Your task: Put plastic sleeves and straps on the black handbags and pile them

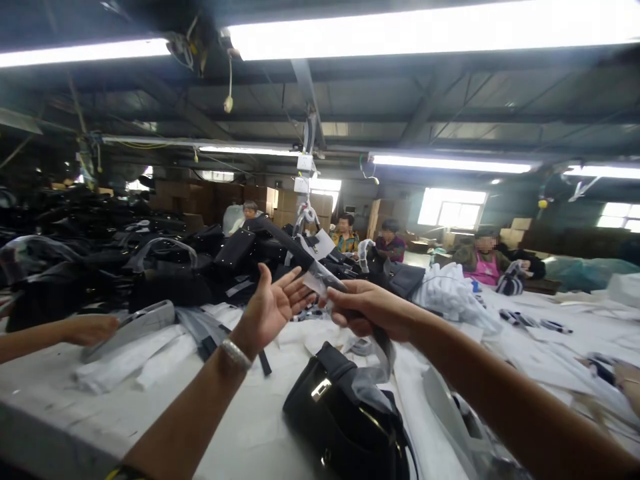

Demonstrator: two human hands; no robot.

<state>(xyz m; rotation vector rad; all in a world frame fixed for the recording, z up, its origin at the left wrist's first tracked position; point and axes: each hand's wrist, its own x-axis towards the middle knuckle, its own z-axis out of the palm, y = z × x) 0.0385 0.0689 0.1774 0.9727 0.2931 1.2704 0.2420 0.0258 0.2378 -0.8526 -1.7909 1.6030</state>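
My right hand is closed around a black strap partly wrapped in clear film and white paper; the strap rises up and to the left from my fist. My left hand is open, palm up, fingers spread, its fingertips touching the wrapped part of the strap. A silver bracelet sits on my left wrist. Below both hands a black handbag with a gold clasp lies on the white table, and the strap's lower end hangs toward it.
A co-worker's hand at the left rests on a grey wrapped piece. A big heap of black bags fills the back left. White wrapping is piled at the right. Several people sit across the table.
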